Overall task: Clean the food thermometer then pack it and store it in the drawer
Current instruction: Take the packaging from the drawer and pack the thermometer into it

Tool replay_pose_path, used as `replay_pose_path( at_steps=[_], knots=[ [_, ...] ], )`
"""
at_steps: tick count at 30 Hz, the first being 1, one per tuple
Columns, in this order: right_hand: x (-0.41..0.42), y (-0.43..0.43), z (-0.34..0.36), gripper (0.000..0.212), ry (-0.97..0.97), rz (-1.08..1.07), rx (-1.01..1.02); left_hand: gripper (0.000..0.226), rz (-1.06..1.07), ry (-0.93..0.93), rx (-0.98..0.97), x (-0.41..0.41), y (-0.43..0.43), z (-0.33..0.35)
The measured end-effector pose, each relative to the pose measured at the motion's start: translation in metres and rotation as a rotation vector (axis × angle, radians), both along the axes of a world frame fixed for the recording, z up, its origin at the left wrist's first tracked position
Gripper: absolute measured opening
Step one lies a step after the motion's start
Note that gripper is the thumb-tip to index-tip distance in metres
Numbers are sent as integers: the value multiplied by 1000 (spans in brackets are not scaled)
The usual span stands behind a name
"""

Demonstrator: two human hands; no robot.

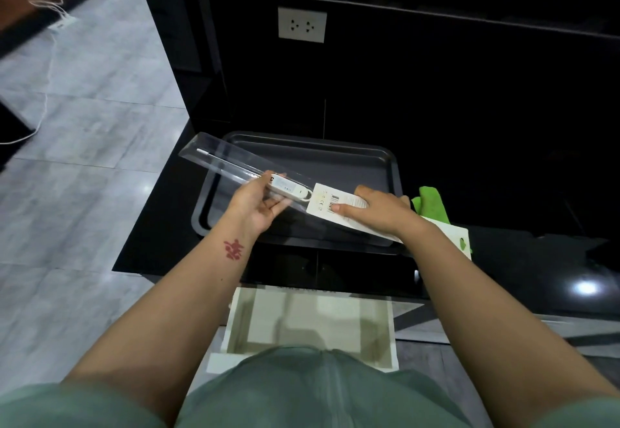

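The white food thermometer (pixel 290 188) lies inside a long clear plastic package (pixel 228 156), its thin probe pointing up-left. My left hand (pixel 258 201) grips the package around the thermometer's body. My right hand (pixel 375 209) presses on the white printed backing card (pixel 327 201) at the package's lower-right end. Both hands hold the package just above a dark baking tray (pixel 352 159) on the black counter. Below the counter edge, an open pale wooden drawer (pixel 312 323) shows its bare bottom.
A green cloth (pixel 431 204) lies on the counter right of my right hand. A white wall socket (pixel 302 24) sits on the dark back panel. Grey tiled floor with a white cable (pixel 47 102) extends to the left.
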State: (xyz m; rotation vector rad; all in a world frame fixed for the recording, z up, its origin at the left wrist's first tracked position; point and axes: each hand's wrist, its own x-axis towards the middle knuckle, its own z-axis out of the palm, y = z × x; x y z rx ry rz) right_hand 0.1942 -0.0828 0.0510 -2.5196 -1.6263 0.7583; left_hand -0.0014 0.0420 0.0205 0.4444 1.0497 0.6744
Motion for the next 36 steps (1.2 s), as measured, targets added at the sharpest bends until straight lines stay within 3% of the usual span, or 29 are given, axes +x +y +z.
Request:
replay_pose_path(
  at_steps=[11, 20, 24, 30, 36],
  knots=[
    [1, 0, -2, 60, -43, 1, 39, 20, -5, -17, 4, -3, 0, -3],
    [-8, 6, -6, 53, -4, -51, 96, 36, -61, -79, -34, 17, -30, 3],
    [-9, 9, -3, 34, 112, -81, 106, 20, -68, -112, -45, 22, -39, 2],
    [0, 8, 0, 20, 447, -151, 102, 28, -31, -198, -83, 14, -44, 2],
    [13, 0, 9, 19, 476, -146, 68, 47, 92, -308, -39, -11, -21, 5]
  ],
)
